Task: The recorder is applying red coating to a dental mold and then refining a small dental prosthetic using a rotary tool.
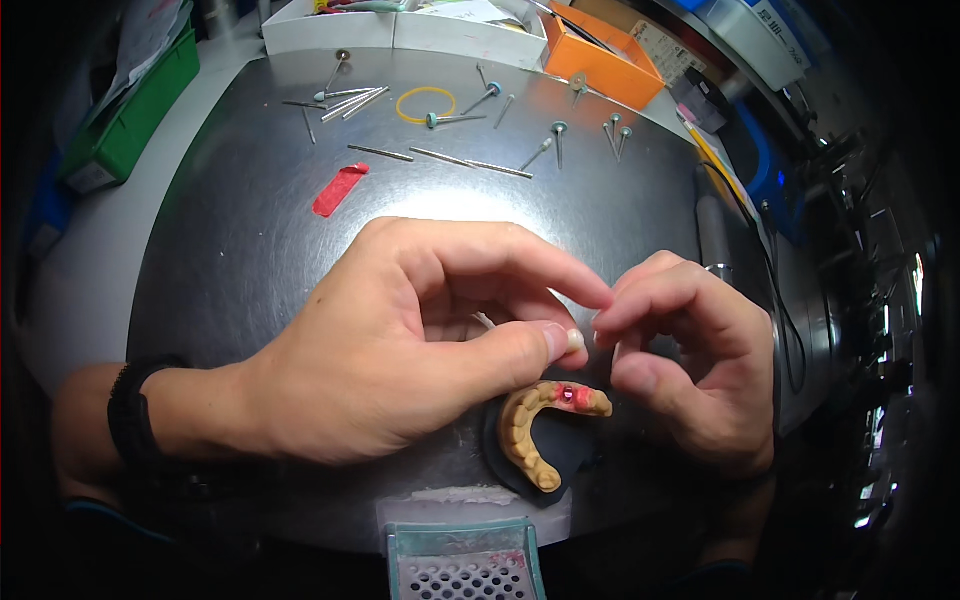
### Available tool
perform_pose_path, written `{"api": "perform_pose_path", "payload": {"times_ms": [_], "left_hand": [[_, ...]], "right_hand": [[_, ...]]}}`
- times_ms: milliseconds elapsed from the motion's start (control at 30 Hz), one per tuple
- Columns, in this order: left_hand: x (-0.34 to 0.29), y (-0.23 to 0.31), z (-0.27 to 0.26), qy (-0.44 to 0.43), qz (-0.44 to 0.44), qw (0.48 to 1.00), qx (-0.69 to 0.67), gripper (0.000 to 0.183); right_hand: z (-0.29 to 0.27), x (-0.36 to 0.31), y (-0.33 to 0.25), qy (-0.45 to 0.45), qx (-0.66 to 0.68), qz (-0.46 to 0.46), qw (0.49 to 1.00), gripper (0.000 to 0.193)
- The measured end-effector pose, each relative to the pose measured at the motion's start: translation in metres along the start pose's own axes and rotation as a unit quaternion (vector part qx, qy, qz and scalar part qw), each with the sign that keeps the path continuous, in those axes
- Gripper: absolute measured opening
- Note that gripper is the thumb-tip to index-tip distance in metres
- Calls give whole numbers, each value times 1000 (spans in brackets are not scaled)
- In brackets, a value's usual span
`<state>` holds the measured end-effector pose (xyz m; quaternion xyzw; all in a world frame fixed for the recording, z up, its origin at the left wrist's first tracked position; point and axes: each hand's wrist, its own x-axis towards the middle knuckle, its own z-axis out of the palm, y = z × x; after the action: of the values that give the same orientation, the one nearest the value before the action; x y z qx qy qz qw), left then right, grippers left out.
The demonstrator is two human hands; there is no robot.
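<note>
Between the thumb and a finger of my left hand (410,340) is a small white dental crown (574,341). The left index finger stretches over it, its tip close to the right fingertips. My right hand (700,355) hovers just beside, fingers loosely curled with a gap to the thumb, and I see nothing in it. Right below the hands a tan dental model (517,430) of a jaw arch rests on a dark base. One stretch of its ridge is red, with a small shiny metal post (568,395) in it.
Several burs and polishing tips (470,162) lie across the far metal worktop, near a yellow rubber band (426,91) and a red strip (341,190). White trays (330,32) and an orange box (605,62) line the back. A handpiece (713,235) sits at right; a perforated grate (463,565) is nearest me.
</note>
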<state>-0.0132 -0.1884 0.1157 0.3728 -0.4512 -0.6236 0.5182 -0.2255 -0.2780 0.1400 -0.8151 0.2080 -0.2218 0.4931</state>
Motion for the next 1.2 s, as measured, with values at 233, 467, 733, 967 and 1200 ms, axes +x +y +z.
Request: {"api": "perform_pose_path", "payload": {"times_ms": [233,467,733,967,1200], "left_hand": [[1,-1,-3,-27,90,972,214,16],[8,-7,-2,-9,56,987,153,13],[10,-4,0,-12,20,989,144,12],[7,-4,-6,-20,50,986,159,11],[5,-3,-19,-47,207,888,408,33]], "right_hand": [[-15,-3,1,-116,-95,2,989,35],[-3,-6,3,-22,-73,27,997,22],[-5,-6,4,-35,-98,23,994,26],[-54,-15,2,111,-254,44,960,28],[-103,-15,36,150,-347,195,905,35]]}}
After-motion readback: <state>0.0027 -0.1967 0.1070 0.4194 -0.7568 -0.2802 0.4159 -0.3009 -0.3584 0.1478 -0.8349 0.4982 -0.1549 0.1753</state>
